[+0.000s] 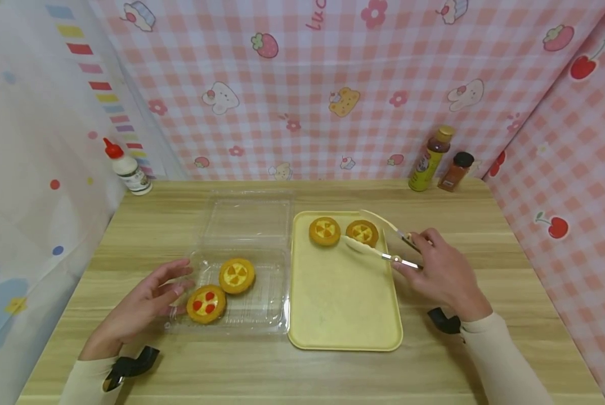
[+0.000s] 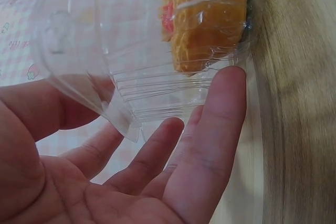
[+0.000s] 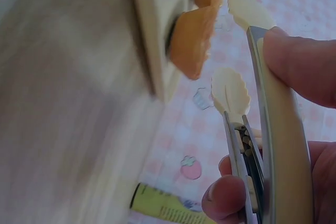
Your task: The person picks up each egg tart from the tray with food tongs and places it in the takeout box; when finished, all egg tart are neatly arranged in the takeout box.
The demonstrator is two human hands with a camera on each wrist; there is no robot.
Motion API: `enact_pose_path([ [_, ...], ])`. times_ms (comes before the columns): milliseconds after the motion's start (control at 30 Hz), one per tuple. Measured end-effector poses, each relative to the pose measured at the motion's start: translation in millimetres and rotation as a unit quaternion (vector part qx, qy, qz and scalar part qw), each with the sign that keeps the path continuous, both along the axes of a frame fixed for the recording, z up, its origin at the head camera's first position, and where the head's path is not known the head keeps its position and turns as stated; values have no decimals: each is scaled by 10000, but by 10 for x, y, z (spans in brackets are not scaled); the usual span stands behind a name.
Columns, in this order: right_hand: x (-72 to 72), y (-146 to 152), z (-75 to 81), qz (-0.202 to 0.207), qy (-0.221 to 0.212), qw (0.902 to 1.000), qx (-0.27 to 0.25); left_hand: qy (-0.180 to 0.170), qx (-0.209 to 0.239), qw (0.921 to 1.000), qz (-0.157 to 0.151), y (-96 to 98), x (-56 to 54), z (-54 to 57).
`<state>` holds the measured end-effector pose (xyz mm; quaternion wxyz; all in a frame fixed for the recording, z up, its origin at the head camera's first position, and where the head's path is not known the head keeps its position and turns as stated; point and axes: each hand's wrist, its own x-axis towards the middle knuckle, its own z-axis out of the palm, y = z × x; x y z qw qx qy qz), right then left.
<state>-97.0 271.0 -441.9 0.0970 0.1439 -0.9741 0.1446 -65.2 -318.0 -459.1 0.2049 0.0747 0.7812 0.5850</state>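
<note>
My right hand [image 1: 446, 273] grips a pair of tongs [image 3: 283, 129], whose cream tips are spread apart on either side of an egg tart [image 1: 362, 233] at the top right of the yellow tray [image 1: 343, 315]. A second tart [image 1: 325, 231] sits to its left on the tray. My left hand [image 1: 142, 304], fingers loosely extended, is at the left edge of a clear plastic container [image 1: 269, 315]; the container's wall [image 2: 126, 114] shows among the fingers. Inside lie a tart with red pieces [image 1: 206, 304] and a tart with yellow wedges [image 1: 237, 275].
The container's clear lid [image 1: 249, 216] lies folded back behind it. A white bottle with a red cap [image 1: 129, 169] stands at the back left. At the back right stand a yellow-labelled bottle [image 1: 429, 160] and a black-capped spice jar [image 1: 456, 172]. Patterned cloths [image 1: 302, 112] enclose the wooden table.
</note>
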Motion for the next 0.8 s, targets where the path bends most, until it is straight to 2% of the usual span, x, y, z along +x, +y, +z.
enact_pose_path([
  [433,32,131,-129,-172,-206,9994,228,36,74,10000,-56,1,4,-6],
  [800,24,154,-163,-60,-103,9996,257,-18,28,10000,-22,-3,7,-5],
])
